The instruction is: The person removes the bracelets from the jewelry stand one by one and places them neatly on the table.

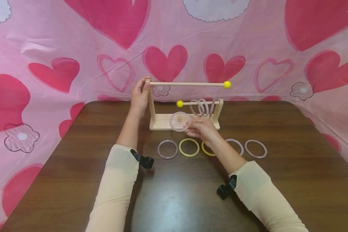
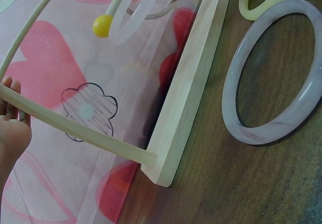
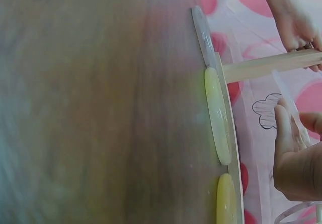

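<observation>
My left hand [image 1: 139, 98] grips the top of the tall post [image 1: 151, 104] of a wooden two-armed stand, whose base [image 1: 163, 125] rests on the table. In front of the stand, my right hand [image 1: 202, 128] pinches a translucent pale lilac bangle [image 1: 171, 122] by its right side, raised off the table. The upper rod [image 1: 188, 84] runs right from the tall post to a yellow ball [image 1: 227, 84] and carries no bangles. Several pale bangles [image 1: 212, 108] hang on the lower rod [image 1: 187, 103], which points left from a short post and also ends in a yellow ball [image 1: 179, 103].
A row of bangles lies before the stand: a lilac one [image 1: 159, 150], a yellow one [image 1: 189, 156], another yellow one [image 1: 203, 150] partly behind my right arm, and paler ones [image 1: 265, 150] to the right. A pink heart-patterned cloth [image 1: 104, 38] hangs behind the brown table [image 1: 168, 199].
</observation>
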A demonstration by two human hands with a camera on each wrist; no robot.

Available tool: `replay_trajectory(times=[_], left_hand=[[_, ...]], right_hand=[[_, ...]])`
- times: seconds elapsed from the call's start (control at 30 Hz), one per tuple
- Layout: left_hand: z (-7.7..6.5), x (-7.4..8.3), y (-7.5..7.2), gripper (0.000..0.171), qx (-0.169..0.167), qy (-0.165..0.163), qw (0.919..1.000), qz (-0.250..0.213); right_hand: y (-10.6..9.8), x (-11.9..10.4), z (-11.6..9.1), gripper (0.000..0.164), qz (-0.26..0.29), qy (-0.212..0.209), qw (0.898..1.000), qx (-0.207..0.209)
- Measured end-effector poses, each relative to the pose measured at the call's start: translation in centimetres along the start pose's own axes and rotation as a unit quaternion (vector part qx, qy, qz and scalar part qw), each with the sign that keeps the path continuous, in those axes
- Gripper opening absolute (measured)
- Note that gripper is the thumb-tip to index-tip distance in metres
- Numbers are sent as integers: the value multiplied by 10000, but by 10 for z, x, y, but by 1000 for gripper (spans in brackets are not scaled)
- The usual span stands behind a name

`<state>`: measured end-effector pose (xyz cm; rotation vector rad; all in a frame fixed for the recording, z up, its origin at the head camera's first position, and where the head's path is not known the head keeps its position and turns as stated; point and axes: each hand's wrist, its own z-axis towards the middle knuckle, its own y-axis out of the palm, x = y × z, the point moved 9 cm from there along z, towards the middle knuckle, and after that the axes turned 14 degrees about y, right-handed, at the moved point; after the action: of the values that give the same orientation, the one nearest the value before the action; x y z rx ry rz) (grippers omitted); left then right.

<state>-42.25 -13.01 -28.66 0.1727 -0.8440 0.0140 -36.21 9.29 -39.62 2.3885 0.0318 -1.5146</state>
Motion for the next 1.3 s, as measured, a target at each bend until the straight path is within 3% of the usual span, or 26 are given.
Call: replay_trajectory(times=[0.2, 0.43, 0.5, 0.63, 0.73, 0.97, 1.3], left_hand=[[0, -1, -1, 48, 32, -47, 10000, -21], [-1, 0, -1, 44, 15, -59, 10000, 67], [-1, 0, -1, 44, 4, -38, 9999, 97], [0, 0, 0, 48, -7, 13, 9999, 101], [0, 1, 0, 51, -20, 47, 9999, 99], [0, 1, -1, 46, 25, 49, 10000, 82], [0, 1, 0, 43, 56, 1, 10000, 62]], right_hand=[[9, 6, 0, 35, -710, 223, 9962, -454], [16, 10, -4, 80, -916, 290, 9934, -626], [18, 11, -5, 79, -984, 303, 9925, -665], [22, 18, -7, 48, -1281, 479, 9871, -832], [25, 24, -8, 34, -1509, 656, 9816, -964], [32, 31, -12, 30, -1917, 756, 9703, -1268], [40, 39, -17, 28, -2089, 834, 9628, -1500]])
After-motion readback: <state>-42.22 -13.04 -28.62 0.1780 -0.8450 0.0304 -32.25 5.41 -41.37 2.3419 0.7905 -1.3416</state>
